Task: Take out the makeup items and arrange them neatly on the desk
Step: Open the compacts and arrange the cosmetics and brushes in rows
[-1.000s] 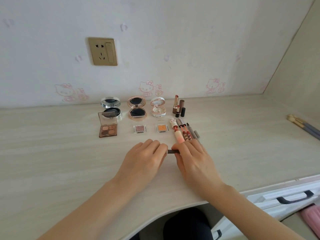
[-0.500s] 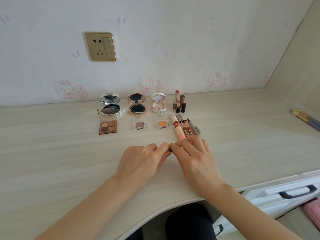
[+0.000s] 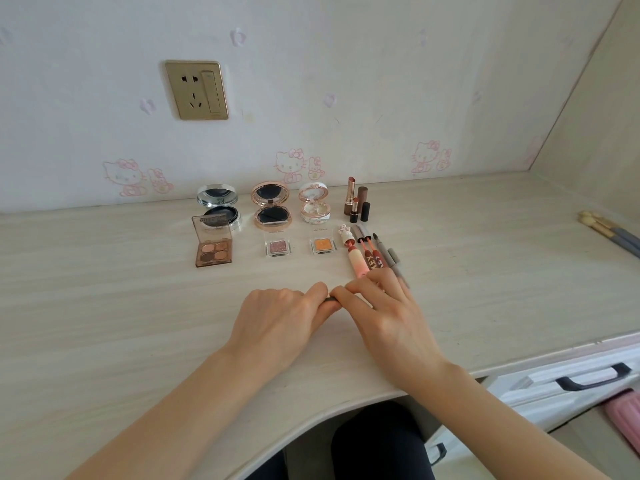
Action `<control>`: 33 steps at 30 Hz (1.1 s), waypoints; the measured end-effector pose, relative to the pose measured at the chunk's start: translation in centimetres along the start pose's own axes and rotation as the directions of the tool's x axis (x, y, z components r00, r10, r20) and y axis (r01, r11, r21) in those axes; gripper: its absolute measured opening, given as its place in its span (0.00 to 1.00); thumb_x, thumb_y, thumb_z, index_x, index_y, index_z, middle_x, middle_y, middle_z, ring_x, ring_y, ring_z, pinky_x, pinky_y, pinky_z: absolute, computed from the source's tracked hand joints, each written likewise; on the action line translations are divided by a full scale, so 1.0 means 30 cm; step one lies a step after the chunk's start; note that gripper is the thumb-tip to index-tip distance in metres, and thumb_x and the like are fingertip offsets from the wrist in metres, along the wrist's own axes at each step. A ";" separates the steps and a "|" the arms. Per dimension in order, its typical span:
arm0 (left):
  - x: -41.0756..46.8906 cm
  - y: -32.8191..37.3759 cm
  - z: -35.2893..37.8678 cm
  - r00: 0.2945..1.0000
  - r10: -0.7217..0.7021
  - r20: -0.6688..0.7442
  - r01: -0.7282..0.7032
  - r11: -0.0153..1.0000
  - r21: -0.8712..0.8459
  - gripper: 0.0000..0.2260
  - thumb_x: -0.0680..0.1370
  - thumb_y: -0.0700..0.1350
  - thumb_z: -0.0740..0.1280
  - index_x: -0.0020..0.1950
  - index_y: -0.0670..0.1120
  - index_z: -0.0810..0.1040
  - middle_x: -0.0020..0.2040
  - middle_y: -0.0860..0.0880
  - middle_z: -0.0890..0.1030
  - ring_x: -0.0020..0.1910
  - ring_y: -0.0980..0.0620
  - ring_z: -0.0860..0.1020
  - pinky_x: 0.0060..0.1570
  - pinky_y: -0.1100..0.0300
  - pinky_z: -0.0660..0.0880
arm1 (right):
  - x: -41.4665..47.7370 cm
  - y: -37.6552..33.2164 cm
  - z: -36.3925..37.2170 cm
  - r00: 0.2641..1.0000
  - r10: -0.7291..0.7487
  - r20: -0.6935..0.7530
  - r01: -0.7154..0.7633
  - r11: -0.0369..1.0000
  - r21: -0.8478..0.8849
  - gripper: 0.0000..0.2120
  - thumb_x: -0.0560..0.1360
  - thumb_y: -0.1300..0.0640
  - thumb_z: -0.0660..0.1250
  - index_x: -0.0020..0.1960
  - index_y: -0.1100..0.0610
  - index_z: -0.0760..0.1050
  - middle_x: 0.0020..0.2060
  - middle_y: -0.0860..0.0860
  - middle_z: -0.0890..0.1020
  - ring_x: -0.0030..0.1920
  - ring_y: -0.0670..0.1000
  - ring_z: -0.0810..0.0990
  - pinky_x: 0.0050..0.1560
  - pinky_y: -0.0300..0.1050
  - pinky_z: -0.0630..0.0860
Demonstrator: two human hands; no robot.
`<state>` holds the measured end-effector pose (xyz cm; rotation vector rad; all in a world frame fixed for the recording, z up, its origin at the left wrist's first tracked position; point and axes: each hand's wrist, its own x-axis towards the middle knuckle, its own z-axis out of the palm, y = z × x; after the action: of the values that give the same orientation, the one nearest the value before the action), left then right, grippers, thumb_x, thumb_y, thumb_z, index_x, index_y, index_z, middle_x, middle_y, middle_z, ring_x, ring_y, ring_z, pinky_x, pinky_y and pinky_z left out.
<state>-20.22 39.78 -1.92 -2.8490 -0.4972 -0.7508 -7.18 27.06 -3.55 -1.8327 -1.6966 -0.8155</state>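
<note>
My left hand (image 3: 277,318) and my right hand (image 3: 384,313) meet at the desk's middle front, both pinching a thin dark pencil (image 3: 329,299) that shows only between the fingertips. Behind them the makeup stands in rows on the desk (image 3: 104,299): three open compacts (image 3: 272,206), a brown eyeshadow palette (image 3: 213,249), a pink single shadow (image 3: 277,247), an orange single shadow (image 3: 323,245), upright lipsticks (image 3: 356,204), and several lip glosses and liner pens (image 3: 367,254) lying side by side, their near ends under my right fingers.
Makeup brushes (image 3: 609,232) lie at the desk's far right edge. A white drawer with a dark handle (image 3: 592,379) sits below the desk on the right, beside something pink (image 3: 627,415). A wall socket (image 3: 196,90) is behind.
My two hands have come together, so less of the dark pencil shows between the fingertips. The view has shifted slightly downward.
</note>
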 end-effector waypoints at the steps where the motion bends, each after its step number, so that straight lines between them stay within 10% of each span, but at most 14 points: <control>1: 0.003 -0.007 -0.001 1.000 -0.010 0.000 0.010 1.000 0.001 0.21 0.79 0.63 0.50 0.34 0.51 0.66 0.19 0.51 0.69 0.16 0.47 0.69 0.20 0.64 0.55 | 0.000 0.000 0.000 1.000 -0.001 0.001 0.001 1.000 0.008 0.09 0.76 0.64 0.64 0.53 0.59 0.80 0.45 0.52 0.80 0.48 0.54 0.72 0.51 0.47 0.73; 12: -0.005 -0.028 -0.010 0.999 -0.005 0.049 0.005 1.000 0.016 0.24 0.76 0.68 0.48 0.39 0.49 0.68 0.28 0.54 0.72 0.21 0.50 0.72 0.19 0.61 0.63 | -0.013 0.019 0.006 0.991 0.116 -0.071 -0.111 0.992 0.066 0.08 0.74 0.62 0.70 0.53 0.58 0.82 0.46 0.51 0.82 0.48 0.55 0.77 0.47 0.50 0.75; 24: -0.015 -0.055 -0.013 0.985 -0.162 0.056 0.171 0.950 -0.261 0.14 0.78 0.37 0.62 0.62 0.43 0.77 0.48 0.51 0.74 0.49 0.51 0.73 0.46 0.61 0.71 | -0.005 0.033 -0.017 0.913 0.407 0.022 -0.400 0.886 0.235 0.09 0.73 0.59 0.70 0.53 0.56 0.82 0.43 0.47 0.82 0.47 0.49 0.75 0.48 0.46 0.77; 33: 0.031 0.028 -0.063 0.932 -0.349 0.094 0.333 0.728 -0.599 0.13 0.76 0.44 0.68 0.57 0.56 0.74 0.35 0.54 0.77 0.32 0.60 0.73 0.36 0.63 0.71 | -0.019 0.107 -0.097 0.784 0.563 0.261 -0.615 0.649 0.448 0.21 0.75 0.59 0.67 0.63 0.42 0.69 0.40 0.43 0.81 0.44 0.40 0.77 0.43 0.25 0.69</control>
<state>-20.01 38.81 0.12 -3.3688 -0.9542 -1.2008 -4.25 24.28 -1.85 -1.8624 -1.0728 0.0213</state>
